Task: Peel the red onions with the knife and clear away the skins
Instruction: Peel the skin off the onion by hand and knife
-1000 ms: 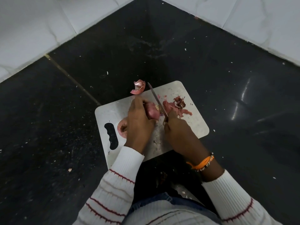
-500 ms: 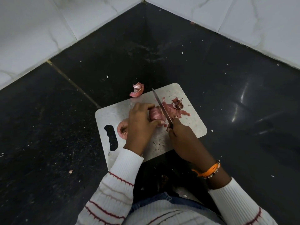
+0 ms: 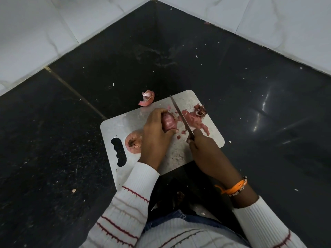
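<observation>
A steel cutting board [image 3: 186,102] lies on the black counter. My left hand [image 3: 155,136] grips a purple red onion [image 3: 168,121] against the board. My right hand [image 3: 204,149] holds a knife [image 3: 180,115] by its handle, the blade lying just right of the onion and pointing away from me. Pink skins and trimmings [image 3: 194,117] lie on the board to the right of the blade. A second onion [image 3: 133,143], root end up, sits on the board by my left wrist, partly hidden. One curled skin piece [image 3: 147,100] rests off the board's far edge.
The black stone counter [image 3: 250,90] is speckled with small white crumbs and meets white tiled walls [image 3: 53,29] in a corner ahead. The board has a black handle slot [image 3: 118,152] at its left end. My body presses against the counter's near edge.
The knife has come away from the onion and now lies a little to its right. My left hand has turned the onion, showing more of its purple side.
</observation>
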The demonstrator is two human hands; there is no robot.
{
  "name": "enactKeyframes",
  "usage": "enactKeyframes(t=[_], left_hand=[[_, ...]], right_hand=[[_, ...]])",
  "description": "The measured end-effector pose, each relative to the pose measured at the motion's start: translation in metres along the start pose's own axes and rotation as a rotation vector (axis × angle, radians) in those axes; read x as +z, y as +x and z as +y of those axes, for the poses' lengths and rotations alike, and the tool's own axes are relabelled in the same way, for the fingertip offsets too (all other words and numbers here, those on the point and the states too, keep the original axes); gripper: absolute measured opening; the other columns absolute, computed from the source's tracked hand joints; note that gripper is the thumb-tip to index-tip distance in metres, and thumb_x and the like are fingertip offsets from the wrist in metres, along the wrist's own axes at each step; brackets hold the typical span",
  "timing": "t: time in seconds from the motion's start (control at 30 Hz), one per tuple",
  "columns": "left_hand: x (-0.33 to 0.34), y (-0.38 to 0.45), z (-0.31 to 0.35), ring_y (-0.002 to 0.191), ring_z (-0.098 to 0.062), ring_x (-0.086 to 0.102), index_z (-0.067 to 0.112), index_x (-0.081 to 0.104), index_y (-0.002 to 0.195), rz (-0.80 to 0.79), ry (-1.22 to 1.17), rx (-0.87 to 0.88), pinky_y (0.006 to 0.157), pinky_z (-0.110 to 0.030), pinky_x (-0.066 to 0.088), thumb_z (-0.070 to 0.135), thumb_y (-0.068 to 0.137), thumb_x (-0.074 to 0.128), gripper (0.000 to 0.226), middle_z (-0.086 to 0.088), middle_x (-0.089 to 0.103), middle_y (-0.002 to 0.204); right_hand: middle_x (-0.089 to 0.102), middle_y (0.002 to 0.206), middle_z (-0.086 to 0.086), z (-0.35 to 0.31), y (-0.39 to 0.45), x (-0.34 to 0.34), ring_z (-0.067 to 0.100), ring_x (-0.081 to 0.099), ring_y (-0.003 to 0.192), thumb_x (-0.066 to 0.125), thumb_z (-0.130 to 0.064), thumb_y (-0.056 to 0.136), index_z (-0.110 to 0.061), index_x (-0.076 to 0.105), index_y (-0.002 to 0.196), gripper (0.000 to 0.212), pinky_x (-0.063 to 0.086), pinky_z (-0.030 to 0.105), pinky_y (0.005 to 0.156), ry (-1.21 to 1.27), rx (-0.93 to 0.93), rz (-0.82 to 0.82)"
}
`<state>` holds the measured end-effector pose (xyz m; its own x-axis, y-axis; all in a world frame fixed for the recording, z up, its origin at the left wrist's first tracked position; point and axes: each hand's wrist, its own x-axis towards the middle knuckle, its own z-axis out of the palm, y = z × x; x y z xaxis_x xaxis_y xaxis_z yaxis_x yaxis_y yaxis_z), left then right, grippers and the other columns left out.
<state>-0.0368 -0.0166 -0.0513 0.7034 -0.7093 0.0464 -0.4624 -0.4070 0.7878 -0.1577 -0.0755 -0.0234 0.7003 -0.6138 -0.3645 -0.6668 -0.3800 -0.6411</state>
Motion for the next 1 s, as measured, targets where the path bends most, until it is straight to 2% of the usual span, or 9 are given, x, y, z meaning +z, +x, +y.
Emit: enactKeyframes(t=[0.17,0.2,0.4,0.53,0.67,0.8,0.9,0.97,1.0], left_hand=[[-0.001,0.002,-0.004,0.095,-0.002,0.046,0.017,0.055,0.111,0.005,0.029,0.025,0.073,0.008,0.029,0.014,0.072,0.077,0.045,0.001,0.058,0.114],[-0.002,0.002,-0.005,0.095,-0.001,0.046,0.016,0.057,0.110,0.009,0.023,0.030,0.073,0.009,0.028,0.013,0.072,0.076,0.043,0.000,0.059,0.113],[-0.003,0.003,-0.005,0.093,-0.002,0.046,0.013,0.061,0.107,0.011,0.011,0.040,0.074,0.010,0.027,0.007,0.072,0.076,0.038,0.000,0.060,0.109],[-0.004,0.008,-0.006,0.093,-0.002,0.047,0.014,0.061,0.105,-0.009,-0.004,0.031,0.072,0.010,0.028,0.006,0.071,0.076,0.038,0.007,0.057,0.103],[-0.003,0.009,-0.005,0.094,-0.001,0.048,0.014,0.062,0.105,-0.023,-0.015,0.026,0.073,0.008,0.031,0.005,0.070,0.076,0.038,0.009,0.056,0.103],[-0.002,0.010,-0.005,0.095,-0.006,0.052,0.014,0.062,0.100,-0.008,-0.034,0.009,0.076,0.000,0.033,0.005,0.068,0.077,0.036,0.004,0.061,0.104],[-0.004,0.009,-0.007,0.095,-0.005,0.053,0.016,0.062,0.098,0.004,-0.056,-0.024,0.075,0.001,0.034,0.006,0.068,0.077,0.035,0.009,0.059,0.100],[-0.007,0.007,-0.010,0.094,-0.004,0.054,0.017,0.062,0.097,0.011,-0.086,-0.039,0.075,0.003,0.035,0.006,0.067,0.078,0.035,0.010,0.059,0.100],[-0.007,0.007,-0.010,0.094,-0.004,0.054,0.017,0.062,0.097,0.014,-0.092,-0.038,0.076,0.002,0.036,0.005,0.067,0.078,0.035,0.010,0.060,0.100]], right_hand=[[0.052,0.088,0.007,-0.006,0.003,0.006,0.014,0.048,0.068,0.035,-0.013,0.098,-0.002,0.040,0.116,0.022,0.033,0.018,0.052,-0.058,-0.040,-0.032],[0.049,0.086,0.005,-0.006,0.004,0.007,0.011,0.044,0.065,0.036,-0.012,0.097,-0.001,0.038,0.119,0.024,0.030,0.017,0.050,-0.076,-0.032,-0.039],[0.035,0.070,-0.003,-0.008,0.008,0.007,0.008,0.038,0.060,0.040,-0.009,0.095,0.001,0.036,0.122,0.029,0.024,0.018,0.048,-0.115,0.014,-0.062],[0.035,0.070,-0.002,-0.011,0.011,0.005,0.016,0.045,0.067,0.039,-0.007,0.095,0.000,0.037,0.121,0.027,0.029,0.019,0.048,-0.125,0.022,-0.075],[0.042,0.079,0.003,-0.015,0.012,0.003,0.015,0.046,0.068,0.041,-0.005,0.093,0.001,0.035,0.123,0.031,0.030,0.019,0.050,-0.151,0.048,-0.120],[0.056,0.095,0.016,-0.022,0.035,-0.001,0.017,0.045,0.070,0.041,-0.008,0.094,0.001,0.042,0.114,0.022,0.027,0.019,0.048,-0.171,0.060,-0.102],[0.053,0.096,0.016,-0.021,0.029,-0.002,0.016,0.043,0.073,0.039,-0.008,0.094,0.000,0.040,0.113,0.021,0.027,0.018,0.049,-0.187,0.036,-0.136],[0.050,0.093,0.011,-0.023,0.019,0.000,0.016,0.046,0.076,0.039,-0.007,0.094,-0.002,0.037,0.119,0.025,0.035,0.020,0.056,-0.179,0.058,-0.181],[0.052,0.100,0.012,-0.024,0.020,0.001,0.018,0.049,0.081,0.040,-0.007,0.094,-0.003,0.035,0.122,0.029,0.039,0.021,0.063,-0.179,0.071,-0.182]])
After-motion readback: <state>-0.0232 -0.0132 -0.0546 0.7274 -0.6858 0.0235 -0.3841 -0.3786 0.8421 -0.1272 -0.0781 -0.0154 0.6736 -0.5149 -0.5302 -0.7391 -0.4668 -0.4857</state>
